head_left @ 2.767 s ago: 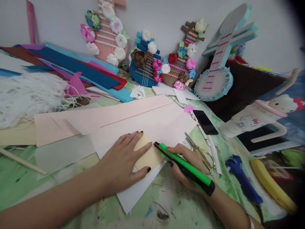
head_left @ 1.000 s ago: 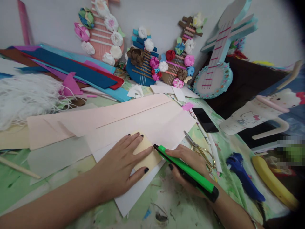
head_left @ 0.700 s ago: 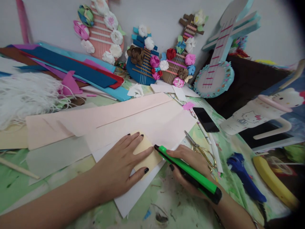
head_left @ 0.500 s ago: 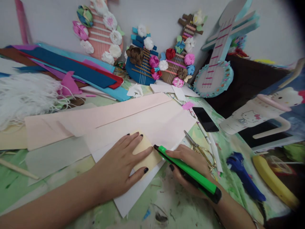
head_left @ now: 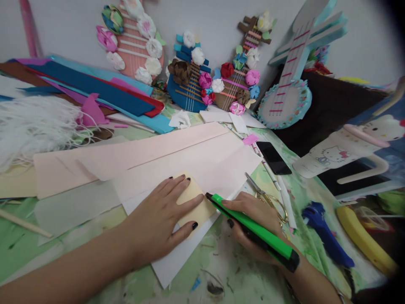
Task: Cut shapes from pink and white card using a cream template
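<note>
My left hand [head_left: 164, 207] lies flat with fingers spread, pressing on a small pale yellow piece of paper [head_left: 189, 195]. Under that piece are a white sheet [head_left: 169, 266] and a large pale pink sheet [head_left: 177, 158]. My right hand [head_left: 256, 221] is closed around a green box cutter [head_left: 257, 231]. The cutter's dark tip meets the yellow paper's right edge, close to my left index fingertip. Whether its blade is out, I cannot tell. Gold-handled scissors [head_left: 267, 198] lie just beyond my right hand.
To the right are a phone [head_left: 274, 157], a blue glue gun [head_left: 329, 234], a banana [head_left: 363, 238] and a tumbler [head_left: 335, 152]. Paper-flower-trimmed craft instruments [head_left: 186, 86] stand along the wall. White string [head_left: 38, 122] and coloured sheets [head_left: 95, 86] are piled at left.
My right hand and the box cutter have shifted very slightly to the right. The left hand stays in place on the yellow paper.
</note>
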{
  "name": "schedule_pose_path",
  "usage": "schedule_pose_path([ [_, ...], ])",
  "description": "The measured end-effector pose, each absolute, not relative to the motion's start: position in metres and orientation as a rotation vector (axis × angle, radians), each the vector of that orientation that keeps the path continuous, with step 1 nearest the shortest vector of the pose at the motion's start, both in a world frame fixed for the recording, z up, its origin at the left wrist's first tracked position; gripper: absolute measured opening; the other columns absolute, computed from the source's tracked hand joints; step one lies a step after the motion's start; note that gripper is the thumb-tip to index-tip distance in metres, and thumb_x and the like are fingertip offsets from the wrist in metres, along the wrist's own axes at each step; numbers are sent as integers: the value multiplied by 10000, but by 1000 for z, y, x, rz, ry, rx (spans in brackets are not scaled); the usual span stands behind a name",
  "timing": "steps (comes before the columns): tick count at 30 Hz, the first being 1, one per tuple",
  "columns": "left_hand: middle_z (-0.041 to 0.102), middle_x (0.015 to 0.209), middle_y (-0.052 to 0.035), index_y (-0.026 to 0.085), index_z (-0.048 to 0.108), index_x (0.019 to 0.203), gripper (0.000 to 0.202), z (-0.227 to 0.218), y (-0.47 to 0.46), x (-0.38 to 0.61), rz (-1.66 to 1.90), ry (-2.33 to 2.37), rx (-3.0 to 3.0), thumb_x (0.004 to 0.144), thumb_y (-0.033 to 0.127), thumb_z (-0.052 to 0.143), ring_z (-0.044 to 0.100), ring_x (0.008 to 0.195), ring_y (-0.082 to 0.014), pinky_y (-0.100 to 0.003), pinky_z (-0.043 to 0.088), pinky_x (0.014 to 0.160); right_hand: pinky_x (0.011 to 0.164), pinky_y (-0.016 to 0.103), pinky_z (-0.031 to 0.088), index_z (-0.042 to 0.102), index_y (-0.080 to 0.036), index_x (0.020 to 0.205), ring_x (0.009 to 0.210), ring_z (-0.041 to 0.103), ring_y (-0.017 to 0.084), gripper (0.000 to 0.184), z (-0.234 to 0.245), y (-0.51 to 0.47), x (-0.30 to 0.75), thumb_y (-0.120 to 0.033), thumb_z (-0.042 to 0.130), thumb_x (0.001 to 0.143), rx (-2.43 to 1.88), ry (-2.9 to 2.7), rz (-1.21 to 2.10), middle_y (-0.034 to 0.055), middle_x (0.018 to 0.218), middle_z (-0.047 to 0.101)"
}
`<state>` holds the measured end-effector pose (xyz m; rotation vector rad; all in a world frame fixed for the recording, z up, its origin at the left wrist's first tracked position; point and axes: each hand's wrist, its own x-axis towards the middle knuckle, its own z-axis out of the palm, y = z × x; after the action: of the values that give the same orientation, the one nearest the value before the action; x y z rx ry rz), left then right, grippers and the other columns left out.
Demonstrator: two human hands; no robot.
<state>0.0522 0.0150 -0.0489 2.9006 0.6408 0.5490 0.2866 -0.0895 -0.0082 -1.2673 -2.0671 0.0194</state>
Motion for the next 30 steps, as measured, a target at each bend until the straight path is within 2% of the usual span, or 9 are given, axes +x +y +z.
schedule_pose_path([
  [14, 420, 1469, -185, 334, 474, 1447, 471, -53, 17, 51, 570, 598, 2956, 1005, 470, 385, 362, 1413, -369, -592, 347, 1106, 556, 282, 469, 634, -179, 1123, 642, 565, 153, 352, -7, -90, 286, -58, 531, 810, -1227, -2032, 27, 33, 748, 619],
  [24, 427, 1454, -198, 333, 480, 1443, 475, -50, 15, 51, 518, 603, 2965, 987, 452, 426, 385, 1394, -389, -610, 374, 1078, 569, 284, 462, 650, -153, 1082, 651, 561, 154, 325, -6, -90, 287, -47, 551, 791, -1218, -2022, 75, 38, 741, 622],
  [30, 417, 1451, -190, 339, 470, 1446, 467, -49, 17, 53, 538, 596, 2973, 991, 435, 426, 377, 1396, -375, -602, 379, 1077, 580, 290, 459, 641, -143, 1120, 660, 552, 151, 358, -6, -89, 287, -41, 535, 794, -1163, -2035, 64, 39, 753, 621],
])
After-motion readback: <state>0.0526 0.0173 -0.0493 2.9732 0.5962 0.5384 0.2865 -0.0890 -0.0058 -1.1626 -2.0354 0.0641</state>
